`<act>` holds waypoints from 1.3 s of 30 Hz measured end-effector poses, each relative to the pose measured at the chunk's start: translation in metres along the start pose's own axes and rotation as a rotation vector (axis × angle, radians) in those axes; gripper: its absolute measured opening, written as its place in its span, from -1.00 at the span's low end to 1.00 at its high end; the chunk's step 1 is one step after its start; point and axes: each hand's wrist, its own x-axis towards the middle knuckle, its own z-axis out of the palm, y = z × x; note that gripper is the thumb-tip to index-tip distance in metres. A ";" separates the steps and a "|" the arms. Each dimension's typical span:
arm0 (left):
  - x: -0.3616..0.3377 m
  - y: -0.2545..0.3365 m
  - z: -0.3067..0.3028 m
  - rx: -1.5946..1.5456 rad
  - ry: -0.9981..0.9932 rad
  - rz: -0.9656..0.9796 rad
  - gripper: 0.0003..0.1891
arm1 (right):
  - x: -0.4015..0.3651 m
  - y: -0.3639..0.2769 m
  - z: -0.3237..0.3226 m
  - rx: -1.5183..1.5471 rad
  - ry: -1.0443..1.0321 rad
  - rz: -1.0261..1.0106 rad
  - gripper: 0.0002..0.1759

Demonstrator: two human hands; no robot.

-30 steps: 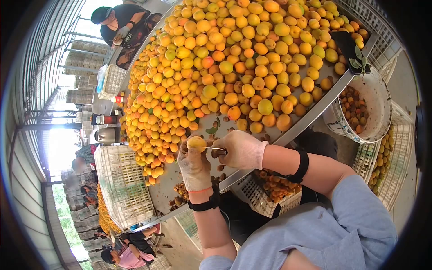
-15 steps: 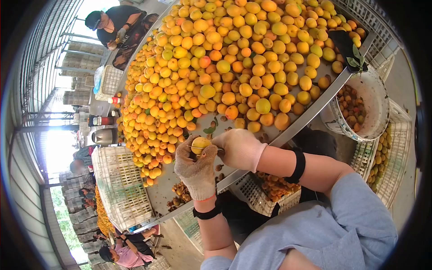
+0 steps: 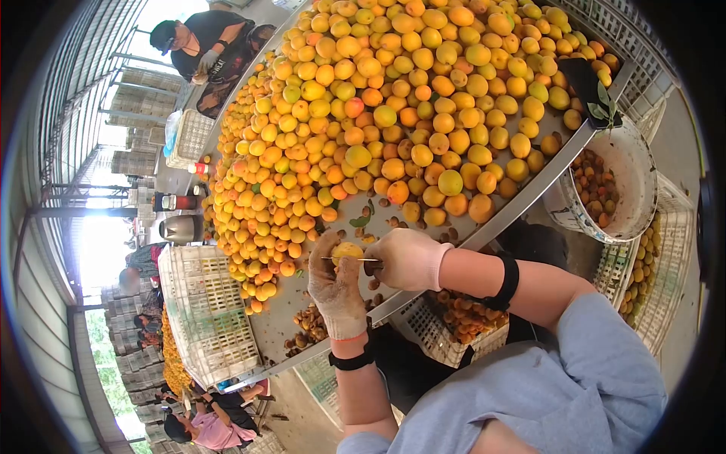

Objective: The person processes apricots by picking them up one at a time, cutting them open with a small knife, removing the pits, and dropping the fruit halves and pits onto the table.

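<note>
My left hand point(image 3: 337, 291), in a soiled light glove, is closed round a yellow-orange fruit point(image 3: 348, 250). My right hand point(image 3: 409, 259), gloved too, grips a small knife point(image 3: 355, 259) by its dark handle, and the thin blade lies across the fruit. Both hands are over the near edge of the metal table point(image 3: 281, 312). Beyond them spreads a large heap of orange and yellow fruit point(image 3: 325, 144). A green leaf point(image 3: 360, 222) and small brown bits lie between the heap and my hands.
A white bucket point(image 3: 641, 193) of fruit pieces stands at the right, near a dark phone point(image 3: 578, 83) on the table's corner. Plastic crates point(image 3: 208, 310) stand at the left and below the table. A co-worker point(image 3: 204, 49) is across the table; others are farther left.
The view has shifted slightly. The knife blade now shows more clearly across the fruit, and my left hand has turned a little around it.
</note>
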 end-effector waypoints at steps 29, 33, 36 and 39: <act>-0.009 -0.001 0.023 -0.033 0.072 -0.016 -0.59 | 0.001 -0.004 -0.007 0.076 0.008 0.036 -0.76; -0.010 -0.004 0.020 0.149 -0.009 0.126 -0.60 | 0.005 0.002 0.000 -0.076 0.008 0.010 -0.77; -0.005 0.000 0.018 0.145 -0.108 0.089 -0.60 | 0.001 0.000 0.006 -0.043 0.141 0.036 -0.78; -0.001 0.000 0.021 -0.072 -0.099 -0.031 -0.59 | 0.003 0.001 0.007 -0.007 0.203 0.046 -0.79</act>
